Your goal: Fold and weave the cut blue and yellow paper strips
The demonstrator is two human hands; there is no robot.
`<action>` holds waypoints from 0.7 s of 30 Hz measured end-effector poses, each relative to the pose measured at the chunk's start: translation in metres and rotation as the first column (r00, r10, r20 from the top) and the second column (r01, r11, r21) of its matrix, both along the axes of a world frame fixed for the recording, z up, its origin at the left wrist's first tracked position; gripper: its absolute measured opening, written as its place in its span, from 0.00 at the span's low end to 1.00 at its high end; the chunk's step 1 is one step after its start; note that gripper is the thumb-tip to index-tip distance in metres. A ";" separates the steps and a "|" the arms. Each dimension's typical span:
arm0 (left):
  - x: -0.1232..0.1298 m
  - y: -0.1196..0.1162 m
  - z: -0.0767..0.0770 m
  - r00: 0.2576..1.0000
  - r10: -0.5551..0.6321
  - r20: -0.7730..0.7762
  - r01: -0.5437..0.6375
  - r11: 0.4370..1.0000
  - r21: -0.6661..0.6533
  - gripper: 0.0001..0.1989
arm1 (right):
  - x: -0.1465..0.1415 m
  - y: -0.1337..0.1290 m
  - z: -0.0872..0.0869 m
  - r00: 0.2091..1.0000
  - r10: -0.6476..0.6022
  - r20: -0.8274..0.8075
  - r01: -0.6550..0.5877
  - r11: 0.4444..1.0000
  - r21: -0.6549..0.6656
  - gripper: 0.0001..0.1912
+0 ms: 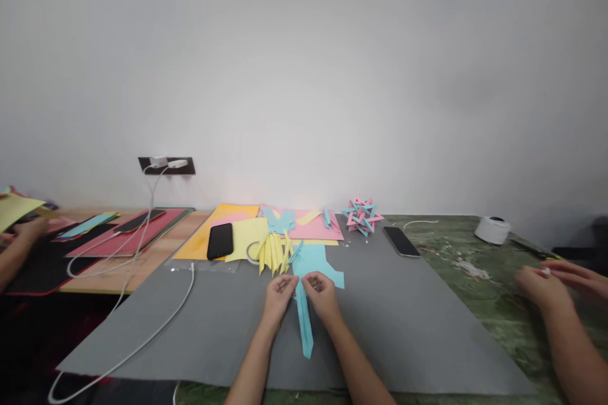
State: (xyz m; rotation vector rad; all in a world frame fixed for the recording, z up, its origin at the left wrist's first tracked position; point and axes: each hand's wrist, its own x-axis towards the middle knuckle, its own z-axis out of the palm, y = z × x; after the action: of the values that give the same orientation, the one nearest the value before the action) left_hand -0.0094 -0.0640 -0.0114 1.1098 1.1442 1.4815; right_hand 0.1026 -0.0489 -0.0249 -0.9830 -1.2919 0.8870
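Observation:
A long folded strip of blue paper (pixel 304 324) hangs down toward me from between my hands, above the grey mat (pixel 399 335). My left hand (pixel 280 296) pinches its upper end from the left, and my right hand (pixel 323 296) pinches it from the right, fingertips nearly touching. Just beyond my hands lies a flat blue sheet (pixel 313 258). Folded yellow strips (pixel 271 253) stand bunched to its left, beside the partly hidden ring of a scissor handle (pixel 252 253). A pink and blue folded paper ball (pixel 363 216) sits at the mat's back edge.
Phones lie at the back left (pixel 220 241) and back right (pixel 401 242). A white cable (pixel 156 332) crosses the mat's left side. Other people's hands work at the far left (pixel 31 231) and right (pixel 546 288). A white roll (pixel 493 230) sits on the green surface.

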 end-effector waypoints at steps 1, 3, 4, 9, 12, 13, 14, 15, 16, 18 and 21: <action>0.000 0.000 0.000 1.000 -0.012 0.000 0.012 1.000 0.002 0.11 | 0.000 0.000 -0.001 1.000 -0.006 0.004 0.006 1.000 -0.004 0.10; 0.001 -0.001 0.000 1.000 -0.029 -0.004 0.029 1.000 0.009 0.10 | -0.001 0.000 -0.002 1.000 -0.016 0.009 0.017 1.000 -0.004 0.09; 0.001 -0.001 0.000 1.000 -0.030 -0.008 0.031 0.999 0.011 0.11 | -0.001 0.000 -0.002 1.000 -0.016 0.010 0.016 1.000 0.000 0.09; 0.001 0.000 -0.001 0.999 -0.019 -0.029 0.020 1.000 0.022 0.11 | -0.002 -0.002 0.000 1.000 -0.001 0.020 0.000 1.000 0.006 0.09; 0.001 0.000 -0.001 0.999 -0.022 -0.042 0.023 0.999 0.041 0.11 | -0.001 -0.002 0.000 0.999 -0.013 0.035 0.013 1.000 0.010 0.09; 0.002 0.000 -0.001 0.999 -0.026 -0.044 0.028 0.999 0.041 0.11 | -0.001 -0.002 0.000 0.999 -0.024 0.040 0.024 1.000 0.013 0.09; 0.002 0.000 -0.002 0.998 -0.034 -0.044 0.036 0.999 0.037 0.10 | -0.001 -0.002 0.000 0.998 -0.034 0.045 0.034 0.999 0.016 0.09; 0.002 0.000 -0.002 0.998 -0.042 -0.043 0.043 0.998 0.034 0.10 | -0.001 -0.002 0.001 0.998 -0.045 0.050 0.044 0.999 0.020 0.08; 0.002 0.001 -0.003 0.998 -0.044 -0.040 0.045 0.998 0.031 0.10 | -0.001 -0.003 0.001 0.997 -0.051 0.058 0.049 0.998 0.025 0.08; 0.003 0.001 -0.004 0.999 -0.033 -0.033 0.034 0.999 0.027 0.11 | -0.002 -0.005 0.004 0.994 -0.061 0.086 0.055 0.997 0.062 0.07; 0.002 0.001 -0.005 1.000 -0.004 -0.028 0.005 1.000 0.025 0.10 | -0.002 -0.010 0.009 0.986 -0.084 0.144 0.056 0.981 0.184 0.06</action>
State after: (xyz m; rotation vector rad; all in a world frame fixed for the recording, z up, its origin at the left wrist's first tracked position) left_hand -0.0074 -0.0631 -0.0166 1.1531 1.1442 1.4848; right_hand 0.1001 -0.0591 -0.0158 -0.9606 -1.4300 0.6390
